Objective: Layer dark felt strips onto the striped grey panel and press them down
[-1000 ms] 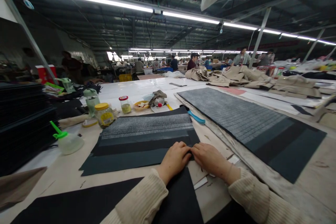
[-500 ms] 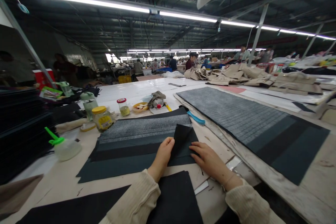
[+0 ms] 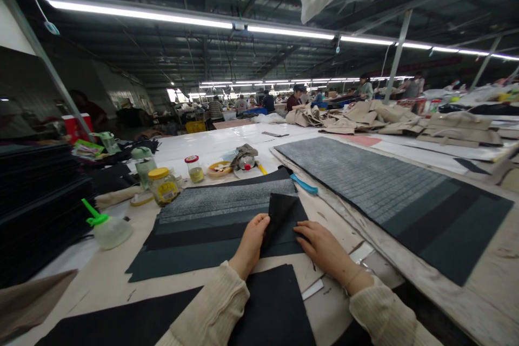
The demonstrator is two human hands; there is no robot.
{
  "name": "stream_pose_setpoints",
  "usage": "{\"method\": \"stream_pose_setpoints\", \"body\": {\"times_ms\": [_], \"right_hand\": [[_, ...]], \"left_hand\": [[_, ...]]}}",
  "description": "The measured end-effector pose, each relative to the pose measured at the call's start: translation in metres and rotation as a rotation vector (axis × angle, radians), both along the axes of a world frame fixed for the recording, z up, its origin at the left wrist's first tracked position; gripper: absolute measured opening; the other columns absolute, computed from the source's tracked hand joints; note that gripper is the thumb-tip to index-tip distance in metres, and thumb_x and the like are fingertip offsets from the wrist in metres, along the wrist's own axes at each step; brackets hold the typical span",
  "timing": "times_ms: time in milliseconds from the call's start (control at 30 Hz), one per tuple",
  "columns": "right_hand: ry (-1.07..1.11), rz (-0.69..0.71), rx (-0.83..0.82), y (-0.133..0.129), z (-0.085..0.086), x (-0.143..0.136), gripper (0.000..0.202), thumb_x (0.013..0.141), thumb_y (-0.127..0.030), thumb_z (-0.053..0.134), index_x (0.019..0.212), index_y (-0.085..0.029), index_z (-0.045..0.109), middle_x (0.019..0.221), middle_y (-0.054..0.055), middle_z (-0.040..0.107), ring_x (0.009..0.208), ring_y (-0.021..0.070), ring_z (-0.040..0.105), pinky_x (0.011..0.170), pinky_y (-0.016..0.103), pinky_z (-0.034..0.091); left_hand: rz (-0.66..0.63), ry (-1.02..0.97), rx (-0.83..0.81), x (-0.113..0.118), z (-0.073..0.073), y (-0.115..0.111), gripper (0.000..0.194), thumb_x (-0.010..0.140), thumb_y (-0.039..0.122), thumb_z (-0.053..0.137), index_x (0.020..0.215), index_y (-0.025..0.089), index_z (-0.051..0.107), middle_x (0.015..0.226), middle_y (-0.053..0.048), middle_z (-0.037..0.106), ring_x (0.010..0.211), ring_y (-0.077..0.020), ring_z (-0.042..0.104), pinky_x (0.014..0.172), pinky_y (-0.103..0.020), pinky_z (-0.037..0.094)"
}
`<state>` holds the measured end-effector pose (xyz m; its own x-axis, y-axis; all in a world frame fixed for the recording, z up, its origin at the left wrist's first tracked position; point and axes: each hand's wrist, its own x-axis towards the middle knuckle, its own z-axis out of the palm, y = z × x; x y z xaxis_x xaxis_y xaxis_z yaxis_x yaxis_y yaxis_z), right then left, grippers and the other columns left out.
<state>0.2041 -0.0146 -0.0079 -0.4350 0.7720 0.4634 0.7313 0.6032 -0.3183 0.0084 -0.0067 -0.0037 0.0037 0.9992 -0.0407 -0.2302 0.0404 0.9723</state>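
Since a second ago, left hand [image 3: 250,238] and right hand [image 3: 326,248] parted, black triangular flap [image 3: 279,212] turned up. Pale bench [image 3: 101,286]. Right of fabric pile [image 3: 211,232]: long, grid-lined grey panel [image 3: 365,178]. Pile: flat, speckled-grey and dark-green sheets. Left grip pinches its flap; right grip open, fingers touching pile's right edge.

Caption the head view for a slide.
Left hand holding the raised flap of a dark sheet, right hand close beside it.

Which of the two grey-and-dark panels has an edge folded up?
The left panel, pinched there by the left hand; the right panel lies flat, untouched.
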Motion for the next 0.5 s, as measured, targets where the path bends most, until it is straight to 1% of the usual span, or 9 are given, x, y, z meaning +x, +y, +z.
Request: {"method": "stream_pose_setpoints", "body": {"times_ms": [133, 233, 300, 367, 400, 433, 500], "right_hand": [[0.001, -0.027, 0.007, 0.0, 0.008, -0.007, 0.026, 0.083, -0.016, 0.046, 0.105, -0.016, 0.061, 0.098, 0.009, 0.065, 0.093, 0.0199, 0.059, 0.086, 0.037, 0.047], [-0.018, -0.022, 0.035, 0.0, 0.007, -0.015, 0.03, 0.084, -0.015, 0.044, 0.109, -0.013, 0.06, 0.108, 0.012, 0.062, 0.102, 0.0204, 0.056, 0.091, 0.037, 0.045], [-0.074, -0.018, 0.048, 0.0, 0.0, -0.02, 0.033, 0.083, -0.016, 0.045, 0.112, -0.012, 0.059, 0.118, 0.013, 0.058, 0.111, 0.0228, 0.051, 0.095, 0.039, 0.042], [-0.132, -0.022, 0.051, 0.002, -0.006, -0.022, 0.035, 0.083, -0.019, 0.046, 0.116, -0.012, 0.058, 0.123, 0.014, 0.055, 0.115, 0.0247, 0.049, 0.097, 0.042, 0.04], [-0.152, -0.02, 0.049, 0.002, -0.009, -0.022, 0.036, 0.084, -0.02, 0.045, 0.117, -0.012, 0.057, 0.124, 0.014, 0.054, 0.116, 0.0251, 0.048, 0.098, 0.042, 0.04], [-0.166, -0.019, 0.047, 0.003, -0.011, -0.022, 0.037, 0.084, -0.02, 0.045, 0.118, -0.012, 0.056, 0.125, 0.014, 0.053, 0.116, 0.0251, 0.048, 0.098, 0.042, 0.04], [-0.176, -0.017, 0.049, 0.004, -0.014, -0.021, 0.037, 0.085, -0.021, 0.044, 0.119, -0.011, 0.056, 0.125, 0.014, 0.053, 0.117, 0.025, 0.047, 0.098, 0.041, 0.04]], "left_hand": [[0.009, 0.017, 0.024, 0.0, -0.001, -0.001, 0.03, 0.066, 0.043, 0.063, 0.077, 0.015, 0.057, 0.062, 0.004, 0.051, 0.056, -0.0099, 0.045, 0.055, -0.021, 0.034], [0.018, 0.003, 0.055, 0.004, 0.0, -0.003, 0.028, 0.068, 0.041, 0.062, 0.078, 0.015, 0.057, 0.069, 0.001, 0.056, 0.064, -0.0122, 0.05, 0.062, -0.023, 0.039], [0.041, -0.018, 0.089, 0.004, 0.005, -0.002, 0.029, 0.068, 0.041, 0.062, 0.078, 0.015, 0.058, 0.073, 0.0, 0.059, 0.07, -0.0145, 0.053, 0.068, -0.025, 0.042], [0.112, -0.075, 0.13, -0.006, 0.017, 0.001, 0.03, 0.067, 0.041, 0.063, 0.08, 0.014, 0.058, 0.076, -0.001, 0.062, 0.075, -0.0163, 0.056, 0.074, -0.028, 0.043], [0.18, -0.125, 0.155, -0.016, 0.027, 0.003, 0.03, 0.066, 0.039, 0.064, 0.081, 0.014, 0.058, 0.078, -0.001, 0.063, 0.078, -0.0168, 0.057, 0.077, -0.029, 0.044], [0.263, -0.184, 0.188, -0.03, 0.04, 0.004, 0.029, 0.065, 0.037, 0.065, 0.083, 0.015, 0.057, 0.079, -0.001, 0.064, 0.08, -0.0172, 0.058, 0.079, -0.03, 0.044], [0.465, -0.289, 0.296, -0.071, 0.074, 0.0, 0.025, 0.065, 0.03, 0.063, 0.085, 0.016, 0.057, 0.083, -0.001, 0.065, 0.087, -0.0178, 0.059, 0.084, -0.032, 0.044]]}}
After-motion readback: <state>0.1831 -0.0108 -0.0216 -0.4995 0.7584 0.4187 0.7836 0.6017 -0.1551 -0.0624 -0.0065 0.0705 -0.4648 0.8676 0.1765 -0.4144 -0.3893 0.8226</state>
